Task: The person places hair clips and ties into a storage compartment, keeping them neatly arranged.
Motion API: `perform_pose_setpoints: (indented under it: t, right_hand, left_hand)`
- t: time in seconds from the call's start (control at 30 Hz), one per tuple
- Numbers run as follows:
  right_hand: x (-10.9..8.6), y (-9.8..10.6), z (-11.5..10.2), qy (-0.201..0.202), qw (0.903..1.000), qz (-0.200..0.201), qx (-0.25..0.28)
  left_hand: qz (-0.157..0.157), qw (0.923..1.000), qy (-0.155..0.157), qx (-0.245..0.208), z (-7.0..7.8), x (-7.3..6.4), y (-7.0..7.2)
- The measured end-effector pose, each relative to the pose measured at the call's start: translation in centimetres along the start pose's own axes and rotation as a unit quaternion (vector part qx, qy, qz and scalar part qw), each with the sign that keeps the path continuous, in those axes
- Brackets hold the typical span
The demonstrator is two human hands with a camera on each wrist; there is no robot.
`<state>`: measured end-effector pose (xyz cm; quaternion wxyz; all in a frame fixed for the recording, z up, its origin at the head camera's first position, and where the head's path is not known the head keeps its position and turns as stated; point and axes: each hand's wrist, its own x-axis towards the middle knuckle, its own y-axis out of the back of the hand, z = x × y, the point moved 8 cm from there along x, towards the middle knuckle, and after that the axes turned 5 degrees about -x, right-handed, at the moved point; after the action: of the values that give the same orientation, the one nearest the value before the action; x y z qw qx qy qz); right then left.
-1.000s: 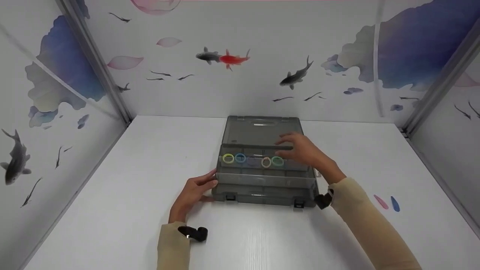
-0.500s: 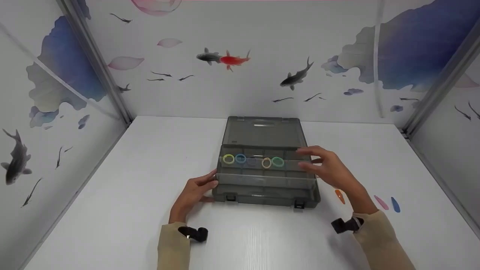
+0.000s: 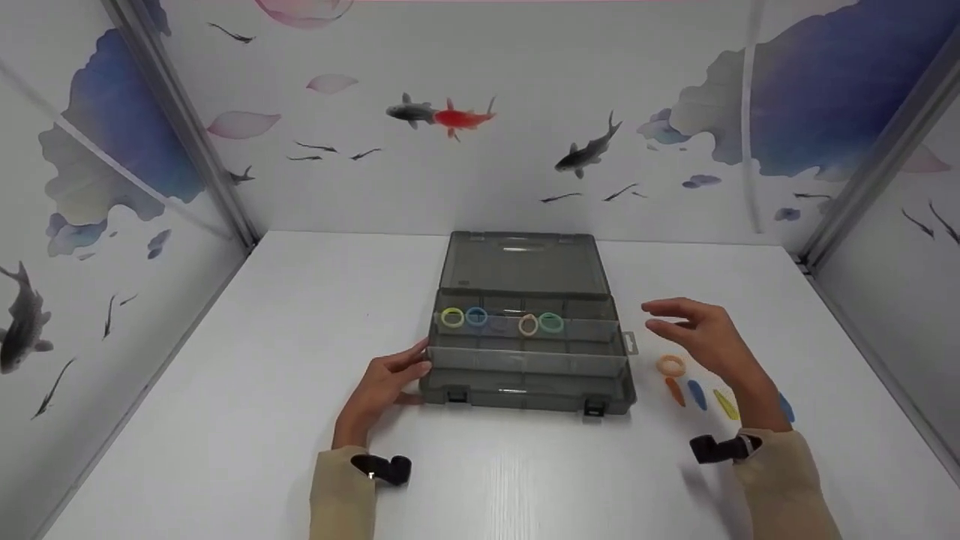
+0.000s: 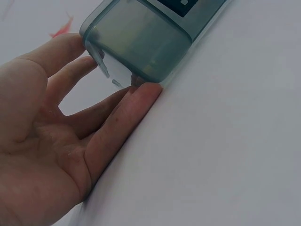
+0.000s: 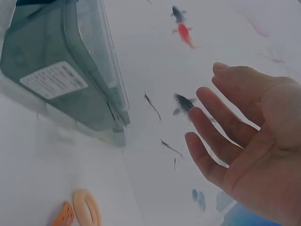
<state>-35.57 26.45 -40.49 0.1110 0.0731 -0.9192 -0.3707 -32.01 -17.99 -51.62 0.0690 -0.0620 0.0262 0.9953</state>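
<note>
A smoky grey plastic compartment box (image 3: 525, 379) stands with its lid (image 3: 525, 262) folded back. Yellow (image 3: 452, 318), blue (image 3: 476, 316), peach (image 3: 529, 324) and green hair ties (image 3: 551, 322) lie in its second row from the back. My left hand (image 3: 384, 390) rests with extended fingers against the box's left side; in the left wrist view its fingertips touch the box corner (image 4: 155, 52). Right of the box, my right hand (image 3: 709, 337) hovers over the table, fingers loosely spread, holding nothing. Below it lie a peach hair tie (image 3: 671, 366) and an orange hair clip (image 3: 675, 391).
More hair clips lie on the right of the white table (image 3: 510, 480): one blue (image 3: 697, 394), one yellow (image 3: 725, 404), and another blue clip (image 3: 786, 407) partly behind the right wrist. A hanging tab (image 3: 631, 343) juts from the box's right side. Printed panels (image 3: 480, 187) enclose the table.
My right hand has moved from above the box out to the right, uncovering the peach hair tie and several clips while its wrist now hides the pink one. The left hand stays at the box.
</note>
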Motion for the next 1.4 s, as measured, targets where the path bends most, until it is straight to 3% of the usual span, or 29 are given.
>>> perform_pose_setpoints:
  t: [0.27, 0.47, 0.73, 1.03, 1.2, 1.4]
  right_hand:
    - [-1.0, 0.5, 4.8, -0.06, 0.9976, -0.035, 0.006]
    - [-1.2, -0.6, 8.2, -0.121, 0.9899, -0.069, 0.027]
    - [-1.2, -2.2, 10.2, -0.162, 0.9789, -0.119, 0.034]
    - [-1.2, -2.6, 10.5, -0.128, 0.9811, -0.145, 0.014]
    - [-1.0, -2.3, 9.9, -0.092, 0.9858, -0.14, -0.012]
    - [-0.9, -2.3, 9.7, -0.086, 0.9867, -0.136, -0.025]
  left_hand:
    - [-0.001, 1.0, 0.002, 0.004, -0.1, -0.2, 0.1]
    - [0.011, 0.9999, 0.008, 0.002, -0.3, -0.4, 0.4]
    - [0.016, 0.9999, 0.003, 0.001, -0.2, -0.5, 0.6]
    - [0.01, 0.9999, 0.004, -0.005, 0.0, -0.5, 0.4]
    - [0.007, 1.0, 0.0, -0.006, 0.1, -0.1, 0.3]
    - [0.005, 1.0, -0.003, -0.005, 0.1, 0.1, -0.1]
